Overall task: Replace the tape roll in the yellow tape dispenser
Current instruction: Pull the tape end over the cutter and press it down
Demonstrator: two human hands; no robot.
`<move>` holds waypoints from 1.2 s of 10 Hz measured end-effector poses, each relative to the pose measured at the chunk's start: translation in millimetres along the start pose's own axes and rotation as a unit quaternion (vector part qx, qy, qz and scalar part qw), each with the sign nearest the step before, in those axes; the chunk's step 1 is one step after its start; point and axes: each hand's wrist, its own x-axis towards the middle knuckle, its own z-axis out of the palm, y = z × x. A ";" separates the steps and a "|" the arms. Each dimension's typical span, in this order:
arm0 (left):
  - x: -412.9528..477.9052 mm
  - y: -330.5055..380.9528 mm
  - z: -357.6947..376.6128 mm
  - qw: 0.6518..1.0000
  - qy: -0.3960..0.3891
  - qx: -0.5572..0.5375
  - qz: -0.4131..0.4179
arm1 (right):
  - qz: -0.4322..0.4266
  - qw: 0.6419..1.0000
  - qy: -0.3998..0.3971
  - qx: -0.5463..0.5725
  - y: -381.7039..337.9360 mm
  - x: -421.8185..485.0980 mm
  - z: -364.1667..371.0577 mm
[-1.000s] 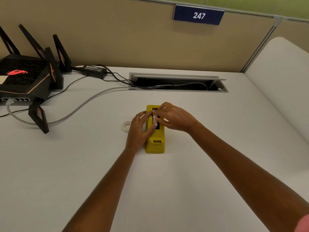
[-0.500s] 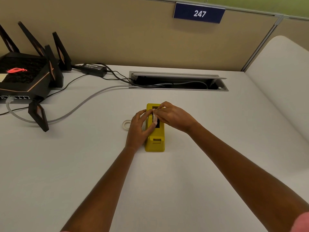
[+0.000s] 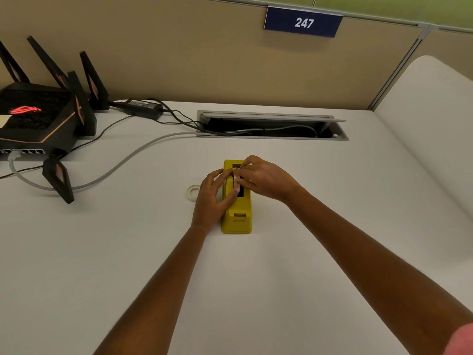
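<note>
The yellow tape dispenser (image 3: 238, 217) stands on the white desk, its cutter end toward me. A pale tape roll (image 3: 236, 181) stands on edge in its top slot, held between both hands. My left hand (image 3: 212, 201) rests against the dispenser's left side with the thumb and fingers on the roll. My right hand (image 3: 266, 180) reaches over from the right and pinches the roll's upper part. A second, thin tape ring (image 3: 192, 192) lies flat on the desk just left of my left hand.
A black router with antennas (image 3: 38, 119) sits at the far left with a grey cable (image 3: 122, 165) running across the desk. A power brick (image 3: 143, 107) and an open cable tray (image 3: 271, 126) lie behind. A beige partition stands at the back.
Both hands stay on the roll at the dispenser's slot with only slight finger shifts. The view has barely moved.
</note>
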 end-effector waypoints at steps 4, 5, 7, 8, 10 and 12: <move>-0.5 -0.4 0.3 1.000 -0.001 -0.003 0.000 | -0.030 0.999 -0.008 -0.032 -0.8 0.8 1.7; -0.6 -0.3 -0.3 1.000 -0.002 0.000 0.002 | 0.010 1.000 0.018 0.018 -1.8 0.0 3.1; -1.3 2.3 -0.9 1.000 -0.001 -0.009 -0.005 | 0.097 0.989 0.018 0.110 -2.9 -5.8 6.8; -1.8 3.9 -1.3 1.000 0.000 -0.012 -0.001 | 0.111 0.985 0.035 0.129 -6.4 -5.3 9.1; -0.9 3.1 -1.9 1.000 -0.003 -0.007 0.001 | 0.110 0.983 0.071 0.127 -10.7 -6.8 8.3; -0.4 0.1 -0.8 1.000 -0.002 -0.008 0.001 | 0.081 0.990 0.082 0.083 -15.5 -6.3 6.6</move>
